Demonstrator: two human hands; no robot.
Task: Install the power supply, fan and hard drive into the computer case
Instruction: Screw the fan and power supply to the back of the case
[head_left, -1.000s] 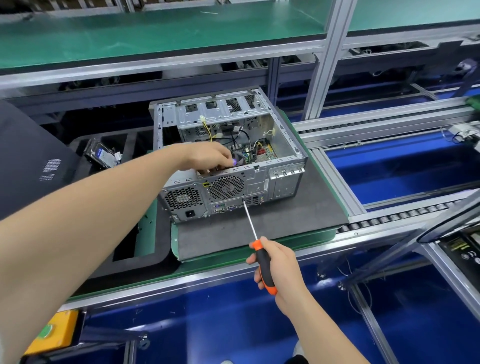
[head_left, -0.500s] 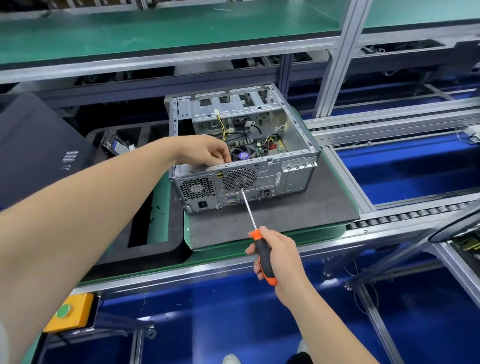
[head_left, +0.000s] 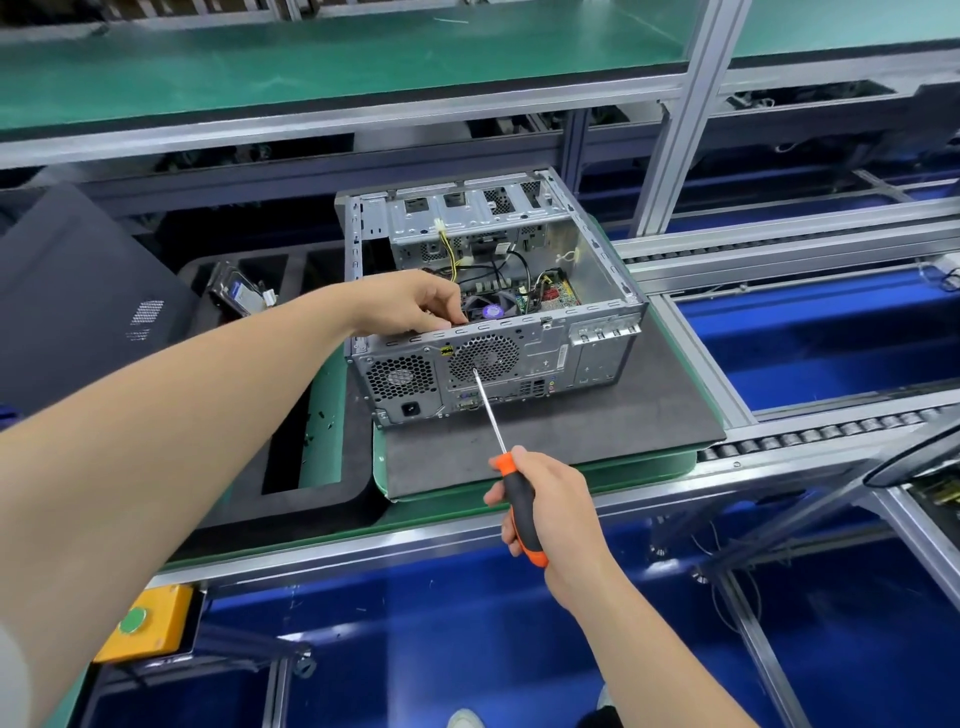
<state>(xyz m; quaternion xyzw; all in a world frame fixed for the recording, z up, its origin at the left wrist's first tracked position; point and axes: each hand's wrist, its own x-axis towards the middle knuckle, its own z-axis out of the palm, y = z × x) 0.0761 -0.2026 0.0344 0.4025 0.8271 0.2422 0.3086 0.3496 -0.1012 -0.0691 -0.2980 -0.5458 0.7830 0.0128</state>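
Observation:
An open grey computer case (head_left: 597, 291) lies on a dark mat (head_left: 649, 426), rear panel facing me. The power supply grille (head_left: 400, 376) sits at the panel's left, the round fan grille (head_left: 483, 356) beside it. My left hand (head_left: 415, 306) reaches over the rear top edge into the case, fingers curled down behind the fan; what they touch is hidden. My right hand (head_left: 545, 504) grips an orange-and-black screwdriver (head_left: 519, 504), its tip against the fan grille. A hard drive (head_left: 239, 293) lies in the black foam tray at the left.
The black foam tray (head_left: 332, 499) with slots lies left of the mat, small black screws scattered on its green strip. A dark side panel (head_left: 78, 301) leans at far left. A roller conveyor (head_left: 831, 431) runs right. A yellow button box (head_left: 145, 623) hangs below the bench edge.
The screwdriver tip has risen from the port area low on the rear panel up to the fan grille. My left hand stays in the case behind the fan.

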